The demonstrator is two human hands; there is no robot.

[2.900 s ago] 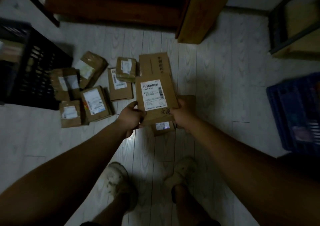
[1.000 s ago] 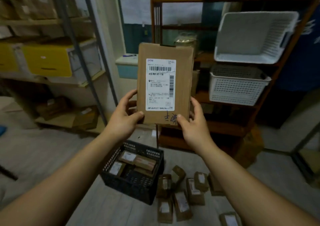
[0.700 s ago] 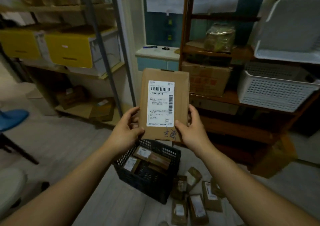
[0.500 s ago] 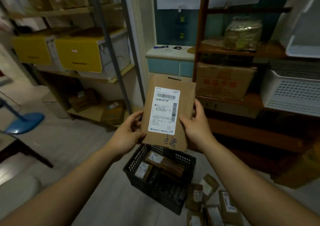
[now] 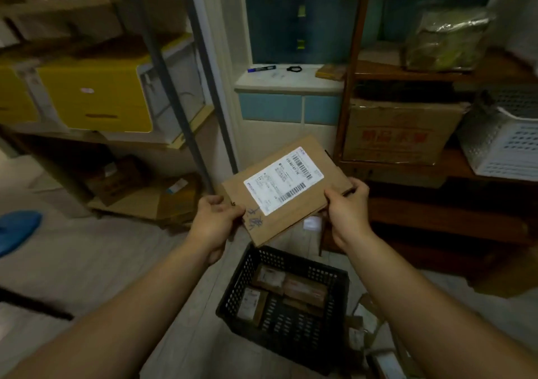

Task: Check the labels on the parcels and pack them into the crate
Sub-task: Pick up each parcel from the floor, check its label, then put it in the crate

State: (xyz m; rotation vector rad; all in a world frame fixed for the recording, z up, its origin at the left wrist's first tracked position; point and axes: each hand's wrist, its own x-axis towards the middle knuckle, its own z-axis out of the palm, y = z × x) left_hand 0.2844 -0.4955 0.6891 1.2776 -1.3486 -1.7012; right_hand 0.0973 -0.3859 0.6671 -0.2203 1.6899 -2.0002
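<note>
I hold a flat brown cardboard parcel [image 5: 294, 212] with a white shipping label [image 5: 283, 179] facing up and blue handwriting near its lower corner. My left hand [image 5: 214, 223] grips its lower left edge and my right hand [image 5: 348, 204] grips its right edge. The parcel is tilted and hangs above the black slotted crate [image 5: 291, 332] on the floor. Several small labelled parcels [image 5: 302, 288] lie inside the crate.
More parcels [image 5: 361, 338] lie on the floor right of the crate. A metal rack with yellow bins [image 5: 96, 96] stands at left, a wooden shelf with a carton [image 5: 398, 134] and white baskets [image 5: 506, 145] at right. A blue seat [image 5: 17, 230] is at the far left.
The parcel has turned from upright to nearly flat and tilted, and has come lower over the crate. My view has shifted to the right and down.
</note>
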